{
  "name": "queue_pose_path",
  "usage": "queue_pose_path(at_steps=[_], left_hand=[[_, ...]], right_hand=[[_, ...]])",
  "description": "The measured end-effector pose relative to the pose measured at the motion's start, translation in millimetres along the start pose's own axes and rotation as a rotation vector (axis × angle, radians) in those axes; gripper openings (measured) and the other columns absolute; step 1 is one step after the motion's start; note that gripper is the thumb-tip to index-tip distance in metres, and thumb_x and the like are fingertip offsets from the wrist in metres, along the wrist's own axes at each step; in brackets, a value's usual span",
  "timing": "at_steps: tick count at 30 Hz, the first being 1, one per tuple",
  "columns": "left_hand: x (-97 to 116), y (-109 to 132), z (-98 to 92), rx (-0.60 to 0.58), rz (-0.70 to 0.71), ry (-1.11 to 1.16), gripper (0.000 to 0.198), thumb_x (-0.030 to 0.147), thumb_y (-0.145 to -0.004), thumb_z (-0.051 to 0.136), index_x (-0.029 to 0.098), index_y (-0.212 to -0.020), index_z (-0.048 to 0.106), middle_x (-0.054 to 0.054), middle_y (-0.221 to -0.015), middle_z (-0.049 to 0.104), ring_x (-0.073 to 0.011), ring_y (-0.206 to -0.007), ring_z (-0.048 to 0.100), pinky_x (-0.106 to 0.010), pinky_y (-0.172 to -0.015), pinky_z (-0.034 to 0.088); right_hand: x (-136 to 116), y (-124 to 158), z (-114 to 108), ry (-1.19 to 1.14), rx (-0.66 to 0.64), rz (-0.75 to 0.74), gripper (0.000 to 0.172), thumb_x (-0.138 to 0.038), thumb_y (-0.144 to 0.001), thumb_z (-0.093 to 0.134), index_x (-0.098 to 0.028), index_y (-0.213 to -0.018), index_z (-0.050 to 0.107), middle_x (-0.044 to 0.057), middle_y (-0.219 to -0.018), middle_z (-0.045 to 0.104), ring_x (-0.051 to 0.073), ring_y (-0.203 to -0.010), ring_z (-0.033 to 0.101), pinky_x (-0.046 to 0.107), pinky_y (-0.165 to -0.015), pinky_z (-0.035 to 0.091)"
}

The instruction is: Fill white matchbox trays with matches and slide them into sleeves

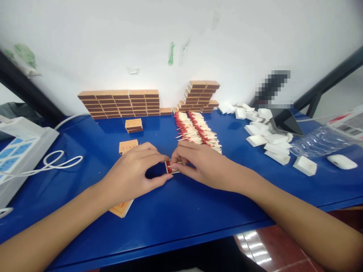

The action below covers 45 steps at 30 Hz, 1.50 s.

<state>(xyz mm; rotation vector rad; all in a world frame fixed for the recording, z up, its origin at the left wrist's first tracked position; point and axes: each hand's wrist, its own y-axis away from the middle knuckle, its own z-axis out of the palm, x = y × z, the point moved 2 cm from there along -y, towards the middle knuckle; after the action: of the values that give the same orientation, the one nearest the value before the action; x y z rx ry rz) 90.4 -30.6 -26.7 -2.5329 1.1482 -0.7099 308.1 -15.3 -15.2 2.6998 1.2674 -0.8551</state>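
Observation:
Both hands meet at the middle of the blue table (181, 211). My left hand (133, 172) pinches the left end of a small white matchbox tray (171, 167) filled with red-tipped matches. My right hand (198, 162) is closed on the tray's right side, fingers pressing on the matches. Just behind my right hand lies a long heap of loose matches (197, 130) in two rows. An orange matchbox sleeve (128, 146) lies by my left fingers, and another sleeve (121, 208) sticks out from under my left wrist.
Stacks of closed matchboxes (119, 102) and a stepped stack (200, 96) line the wall. Empty white trays (266, 136) are scattered at right, near a clear plastic bag (317, 141) and a white earbud case (342, 161). A power strip (19, 151) with white cable sits at left.

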Motion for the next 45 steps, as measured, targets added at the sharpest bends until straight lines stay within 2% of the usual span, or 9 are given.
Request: queue_pose_path(at_steps=[6, 15, 24, 32, 40, 45], left_hand=[[-1.3, 1.1, 0.1, 0.027, -0.002, -0.016, 0.027, 0.036, -0.093, 0.078, 0.018, -0.113, 0.077, -0.006, -0.098, 0.077, -0.0230, -0.095, 0.070, -0.037, -0.080, 0.060], [-5.1, 2.2, 0.4, -0.003, -0.006, -0.020, 0.030, 0.038, -0.094, 0.077, 0.018, -0.116, 0.077, -0.008, -0.100, 0.077, -0.0249, -0.097, 0.070, -0.039, -0.082, 0.061], [-2.0, 0.3, -2.5, -0.026, -0.018, -0.004, 0.023, 0.037, -0.094, 0.077, 0.020, -0.109, 0.077, -0.007, -0.101, 0.078, -0.0251, -0.100, 0.069, -0.039, -0.085, 0.059], [-2.6, 0.1, -2.5, -0.057, -0.029, 0.006, 0.022, 0.038, -0.094, 0.076, 0.021, -0.108, 0.077, -0.006, -0.103, 0.077, -0.0249, -0.101, 0.068, -0.039, -0.086, 0.058], [-2.9, 1.5, -2.8, -0.062, -0.031, -0.017, 0.021, 0.036, -0.094, 0.077, 0.022, -0.109, 0.077, -0.007, -0.103, 0.075, -0.0240, -0.099, 0.068, -0.039, -0.085, 0.057], [-1.8, 1.1, -2.7, -0.052, -0.030, -0.007, 0.020, 0.036, -0.094, 0.076, 0.021, -0.107, 0.078, -0.007, -0.102, 0.075, -0.0239, -0.099, 0.068, -0.039, -0.085, 0.058]], right_hand=[[4.0, 1.4, -7.8, 0.063, -0.046, 0.011, 0.011, -0.023, -0.106, 0.060, -0.018, -0.101, 0.068, 0.004, -0.103, 0.067, 0.016, -0.085, 0.063, 0.029, -0.072, 0.045], [6.1, 1.2, -6.0, 0.105, 0.026, 0.014, 0.004, -0.017, -0.101, 0.065, -0.018, -0.101, 0.069, 0.004, -0.100, 0.065, 0.015, -0.079, 0.059, 0.029, -0.069, 0.043], [2.3, 1.7, -7.5, 0.083, -0.050, 0.019, 0.011, -0.022, -0.103, 0.063, -0.019, -0.100, 0.074, 0.004, -0.096, 0.064, 0.016, -0.082, 0.061, 0.030, -0.072, 0.044], [3.1, 0.3, -4.3, 0.096, -0.009, 0.084, 0.008, -0.022, -0.100, 0.067, -0.018, -0.093, 0.069, 0.003, -0.095, 0.067, 0.016, -0.081, 0.060, 0.030, -0.071, 0.041], [4.2, -0.8, -3.5, 0.102, -0.021, 0.090, 0.014, -0.026, -0.101, 0.067, -0.018, -0.090, 0.070, 0.002, -0.089, 0.066, 0.015, -0.076, 0.056, 0.029, -0.068, 0.037], [4.2, -0.4, -5.4, 0.065, 0.011, 0.077, 0.009, -0.024, -0.098, 0.071, -0.019, -0.091, 0.068, 0.000, -0.086, 0.064, 0.014, -0.075, 0.056, 0.028, -0.069, 0.038]])
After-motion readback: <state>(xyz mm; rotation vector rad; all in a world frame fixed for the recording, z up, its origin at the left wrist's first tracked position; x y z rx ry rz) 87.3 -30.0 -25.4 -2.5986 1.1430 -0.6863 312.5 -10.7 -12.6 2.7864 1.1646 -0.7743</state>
